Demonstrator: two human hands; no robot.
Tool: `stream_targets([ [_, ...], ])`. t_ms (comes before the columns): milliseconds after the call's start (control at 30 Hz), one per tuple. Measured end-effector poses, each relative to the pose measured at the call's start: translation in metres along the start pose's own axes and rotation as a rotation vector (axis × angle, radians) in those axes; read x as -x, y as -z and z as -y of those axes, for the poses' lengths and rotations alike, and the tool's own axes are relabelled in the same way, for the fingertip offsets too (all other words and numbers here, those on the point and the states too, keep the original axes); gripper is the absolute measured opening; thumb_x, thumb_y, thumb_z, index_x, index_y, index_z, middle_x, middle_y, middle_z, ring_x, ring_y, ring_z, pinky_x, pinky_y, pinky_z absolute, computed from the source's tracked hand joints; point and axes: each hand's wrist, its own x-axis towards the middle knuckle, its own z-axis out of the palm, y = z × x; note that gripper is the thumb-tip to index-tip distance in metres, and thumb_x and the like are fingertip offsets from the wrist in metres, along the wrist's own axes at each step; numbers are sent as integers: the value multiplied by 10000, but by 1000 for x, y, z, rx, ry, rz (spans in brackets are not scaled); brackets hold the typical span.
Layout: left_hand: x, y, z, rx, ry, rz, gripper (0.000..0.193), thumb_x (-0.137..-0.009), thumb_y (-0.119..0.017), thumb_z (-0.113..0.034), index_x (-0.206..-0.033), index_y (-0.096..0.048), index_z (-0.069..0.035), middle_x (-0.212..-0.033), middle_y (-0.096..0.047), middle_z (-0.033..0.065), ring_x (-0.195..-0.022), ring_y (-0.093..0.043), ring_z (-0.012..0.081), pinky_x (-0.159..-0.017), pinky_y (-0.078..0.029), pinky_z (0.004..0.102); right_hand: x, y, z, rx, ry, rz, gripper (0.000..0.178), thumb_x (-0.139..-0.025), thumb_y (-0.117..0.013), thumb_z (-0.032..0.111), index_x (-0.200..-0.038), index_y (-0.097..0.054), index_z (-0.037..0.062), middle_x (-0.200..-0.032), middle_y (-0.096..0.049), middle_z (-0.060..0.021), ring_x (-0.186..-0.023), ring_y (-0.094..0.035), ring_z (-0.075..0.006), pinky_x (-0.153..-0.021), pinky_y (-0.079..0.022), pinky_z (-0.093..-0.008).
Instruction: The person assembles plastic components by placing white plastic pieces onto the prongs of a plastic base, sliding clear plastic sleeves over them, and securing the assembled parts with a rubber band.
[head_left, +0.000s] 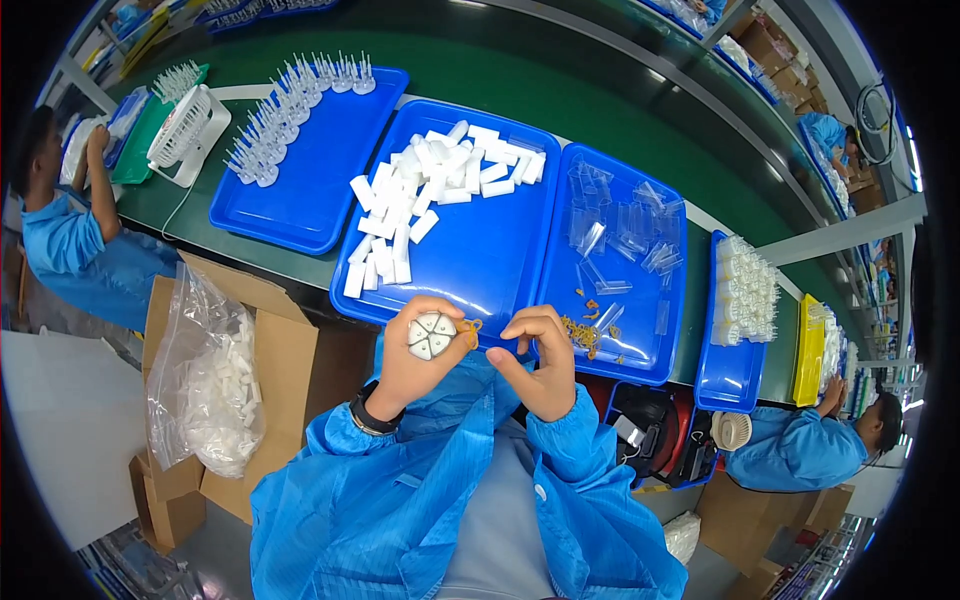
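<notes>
My left hand (419, 350) is closed around a round bundle of white wedge-shaped pieces (432, 336), its segmented end facing up. Yellow-orange rubber bands (472, 330) loop by the thumb and fingertips of that hand. Just to the right, my right hand (545, 365) has its thumb and curled index finger apart, with nothing visible between them. Both hands are over the near edge of a blue tray (490, 245) that carries a heap of white blocks (435, 170). Beside my right hand, another blue tray (640, 360) bears clear plastic pieces (625, 225) and loose rubber bands (590, 338).
A left blue tray (285, 220) carries rows of white spiked parts (290, 105). White bundles (745, 290) fill a narrow tray at right. A white fan (185, 140) stands far left. Below is a cardboard box (285, 390) with a plastic bag (220, 400). Co-workers sit on both sides.
</notes>
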Motion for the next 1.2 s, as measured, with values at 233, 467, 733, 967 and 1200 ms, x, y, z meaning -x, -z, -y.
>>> stream_targets([
  [233,-1,-2,3,-51,-61,46,313,-742,-728,24,-1009,-580,-45,-890,-650,57,-837,-649,110,-714,-520,233,-9,-3,14,211,66,43,315,-721,-783,116,-1004,-651,73,-943,-567,-81,-859,-541,-243,-681,-431,-316],
  [467,0,-3,2,-116,-96,88,326,-744,-746,1,-1025,-589,-46,-874,-654,46,-817,-639,98,-703,-503,222,-8,0,4,113,-91,79,193,-767,-746,112,-930,-660,54,-898,-583,-72,-790,-540,-160,-656,-413,-262],
  [733,0,-4,0,9,-15,126,312,-758,-738,7,-1021,-577,-45,-836,-667,45,-784,-639,91,-692,-505,224,-5,7,-7,-515,-274,105,70,-834,-633,62,-883,-589,40,-886,-525,-64,-743,-472,-130,-649,-374,-254],
  [967,4,-8,1,22,-20,210,295,-760,-736,17,-997,-571,-45,-823,-672,52,-780,-643,101,-699,-505,232,-5,10,-10,-924,-401,237,135,-875,-510,174,-840,-535,45,-900,-503,-76,-769,-446,-153,-703,-366,-283],
  [1200,2,-13,0,6,83,239,285,-755,-744,8,-985,-588,-53,-835,-671,43,-784,-642,103,-706,-505,237,1,20,-5,-199,-180,83,83,-838,-628,103,-853,-588,31,-878,-542,-46,-737,-472,-132,-637,-376,-259],
])
